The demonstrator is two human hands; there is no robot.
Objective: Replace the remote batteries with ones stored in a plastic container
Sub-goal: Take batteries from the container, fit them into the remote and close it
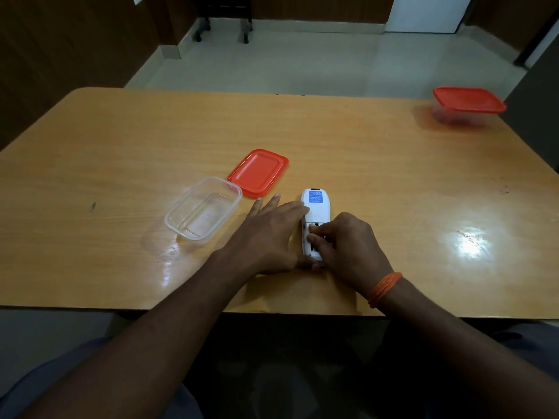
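Note:
A white remote (pixel 316 207) lies face down on the wooden table (pixel 121 140), blue label on its back, battery compartment open at the near end. My left hand (pixel 266 237) rests flat against the remote's left side, thumb at its near end. My right hand (pixel 348 246) has its fingertips pinched inside the open compartment; whether they hold a battery is hidden. A clear plastic container (pixel 203 211) stands open to the left with nothing visible inside. Its red lid (pixel 257 172) lies beside it, further back.
A second clear container with a red lid on (pixel 469 105) sits at the table's far right corner. Beyond the table are a tiled floor, dark chair legs on castors (pixel 223 28) and a white door.

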